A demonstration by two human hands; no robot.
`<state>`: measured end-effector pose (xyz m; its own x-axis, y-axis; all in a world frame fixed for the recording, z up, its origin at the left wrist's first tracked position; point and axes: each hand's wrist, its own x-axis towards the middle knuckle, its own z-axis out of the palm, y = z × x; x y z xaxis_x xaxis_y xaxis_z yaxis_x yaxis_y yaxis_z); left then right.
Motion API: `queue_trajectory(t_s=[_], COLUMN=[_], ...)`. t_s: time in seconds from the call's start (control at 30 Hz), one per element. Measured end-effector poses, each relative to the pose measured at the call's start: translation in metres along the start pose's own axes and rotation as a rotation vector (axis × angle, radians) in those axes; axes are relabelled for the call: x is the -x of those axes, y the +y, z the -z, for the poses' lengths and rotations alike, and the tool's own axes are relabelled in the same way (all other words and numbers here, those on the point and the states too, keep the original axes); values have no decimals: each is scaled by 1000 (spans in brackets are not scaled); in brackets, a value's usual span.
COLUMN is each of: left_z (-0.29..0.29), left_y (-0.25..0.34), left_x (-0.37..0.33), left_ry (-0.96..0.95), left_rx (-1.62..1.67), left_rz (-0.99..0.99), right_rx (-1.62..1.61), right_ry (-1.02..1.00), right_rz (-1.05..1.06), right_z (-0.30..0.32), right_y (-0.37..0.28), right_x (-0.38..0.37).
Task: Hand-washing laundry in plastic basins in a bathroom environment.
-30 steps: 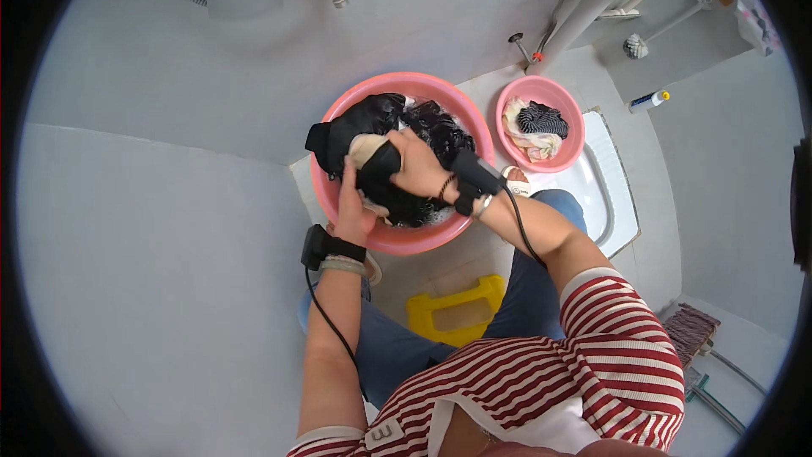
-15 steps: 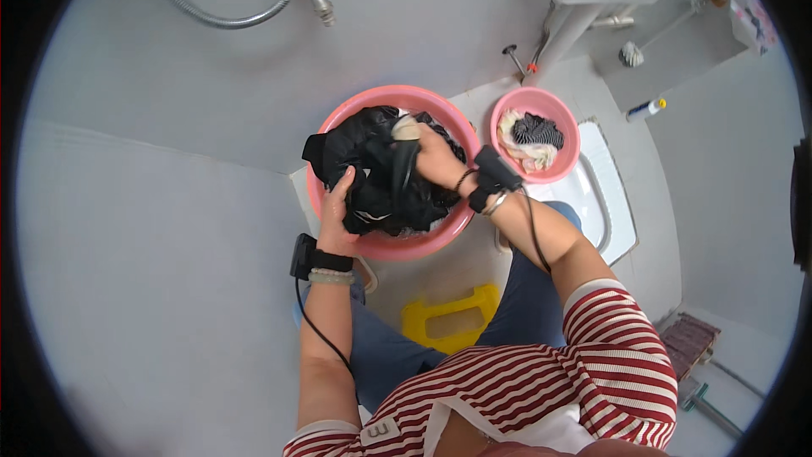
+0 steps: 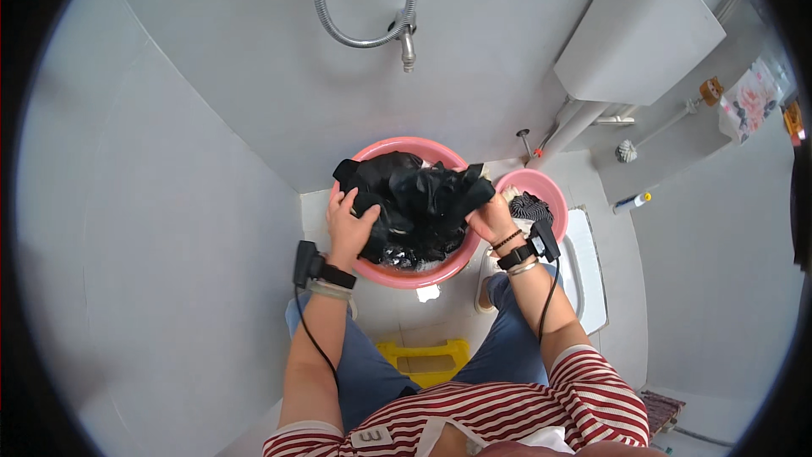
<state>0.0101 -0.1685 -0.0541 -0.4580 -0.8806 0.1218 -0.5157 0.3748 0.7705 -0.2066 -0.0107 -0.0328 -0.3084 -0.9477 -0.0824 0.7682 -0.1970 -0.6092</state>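
A wet black garment (image 3: pixel 423 203) is bunched in a large pink basin (image 3: pixel 397 278), with part of it lifted above the rim on the right. My left hand (image 3: pixel 347 227) is closed on the cloth at the basin's left side, thumb towards the middle. At the right rim my right hand (image 3: pixel 491 220) grips a raised part of the same garment; the cloth covers some of its fingers. Soapy water shows at the basin's near side, below the cloth.
A smaller pink basin (image 3: pixel 554 189) with pale and striped clothes stands to the right, beside a white squat toilet (image 3: pixel 595 288). A yellow stool (image 3: pixel 457 354) is between my legs. On the far wall are a metal tap (image 3: pixel 408 51) with a hose and a white cistern (image 3: pixel 634 34).
My right hand has moved outward to the right rim, spreading the black garment that way. The pale thing seen at its fingers earlier is no longer plain. The view has shifted too.
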Motion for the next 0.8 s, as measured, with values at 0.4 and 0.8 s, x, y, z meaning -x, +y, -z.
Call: queue_trajectory(t_s=[0.4,0.8], left_z=[-13,20], left_y=[35,45], left_x=[-15,-18], left_ry=[-483,-402], left_rx=[1223,1377], left_rz=[735,421], right_rx=[786,459], right_ry=[-500,248], right_rz=[-241,-330], right_z=[-16,-15], right_y=[-6,0], right_x=[-13,-25])
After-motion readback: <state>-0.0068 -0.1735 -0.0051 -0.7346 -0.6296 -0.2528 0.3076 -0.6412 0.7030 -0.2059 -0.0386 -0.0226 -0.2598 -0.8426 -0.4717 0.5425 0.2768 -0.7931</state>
